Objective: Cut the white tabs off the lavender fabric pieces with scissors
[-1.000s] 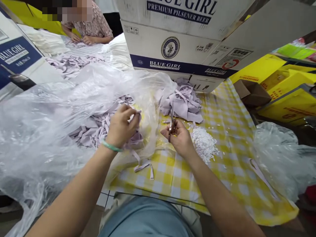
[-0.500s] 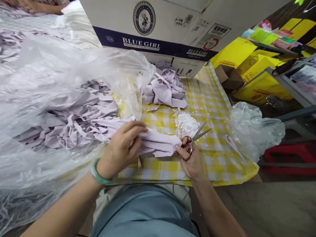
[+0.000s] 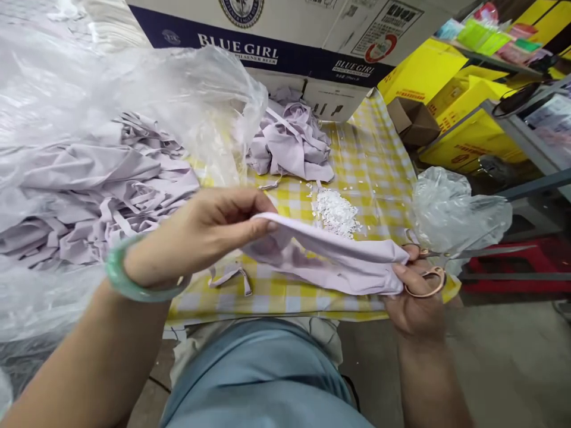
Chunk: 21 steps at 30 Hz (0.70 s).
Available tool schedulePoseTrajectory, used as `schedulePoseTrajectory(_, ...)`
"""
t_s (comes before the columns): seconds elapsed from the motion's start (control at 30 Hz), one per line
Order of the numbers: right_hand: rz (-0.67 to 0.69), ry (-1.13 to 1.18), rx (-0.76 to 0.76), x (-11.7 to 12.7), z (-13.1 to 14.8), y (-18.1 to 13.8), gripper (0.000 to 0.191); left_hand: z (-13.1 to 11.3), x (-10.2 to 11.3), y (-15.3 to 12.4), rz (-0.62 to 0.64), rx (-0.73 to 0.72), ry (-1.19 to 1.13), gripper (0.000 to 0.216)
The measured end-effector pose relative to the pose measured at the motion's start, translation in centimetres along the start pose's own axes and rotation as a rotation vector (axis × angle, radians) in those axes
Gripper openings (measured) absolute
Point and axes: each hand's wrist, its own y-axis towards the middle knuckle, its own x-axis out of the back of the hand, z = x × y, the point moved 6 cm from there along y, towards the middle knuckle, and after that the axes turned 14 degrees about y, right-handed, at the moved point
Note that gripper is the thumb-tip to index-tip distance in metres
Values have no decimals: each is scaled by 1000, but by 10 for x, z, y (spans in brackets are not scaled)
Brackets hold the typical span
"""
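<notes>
A length of pale lilac fabric [image 3: 330,252] is stretched between my two hands above the table. My left hand [image 3: 209,229], with a green bangle at the wrist, pinches its left end between thumb and fingers. At the right end, my right hand [image 3: 417,297] grips the cloth with thumb and fingertips. The same hand carries scissors [image 3: 430,282] with rose-gold handles, their blades pointing right, away from the cloth. A heap of small white scraps [image 3: 336,213] lies just behind the fabric. Near my left hand, a thin lilac strip [image 3: 229,274] rests on the tablecloth.
A yellow checked tablecloth [image 3: 372,148] covers the table. Lilac cloth pieces [image 3: 89,190] pile up at left under clear plastic sheeting [image 3: 147,89]; another lilac heap [image 3: 289,139] sits before a large carton [image 3: 285,35]. A crumpled plastic bag [image 3: 459,208] and metal shelving [image 3: 535,184] stand right.
Both hands have lifted and moved apart, the left one leftward and the right one rightward, spreading the fabric. The scissors have swung to point right. My view has shifted slightly.
</notes>
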Motion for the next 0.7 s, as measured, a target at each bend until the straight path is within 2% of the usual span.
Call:
schedulePoseTrajectory(0.07,60,7,-12,-5,1,-1,26,-15,10,6,-1,50,-215,9)
schedulePoseTrajectory(0.17,146,-52,-47,-15,-11,-1,28,-17,12,26,-22,42,-237,11)
schedulePoseTrajectory(0.3,228,-219,-136,-19,-47,2,34,34,-1,44,-136,116,129,20)
schedulePoseTrajectory(0.4,187,-400,-57,-12,-61,1,38,71,-10,30,-50,195,301,32)
schedulePoseTrajectory(0.47,174,-477,39,-14,-61,-3,37,83,-8,12,26,219,356,36)
schedulePoseTrajectory(0.57,275,-449,75,-39,-69,-15,32,82,-4,-4,79,172,518,39)
schedulePoseTrajectory(0.7,428,-375,25,-96,-91,-28,47,78,-12,2,43,89,726,26)
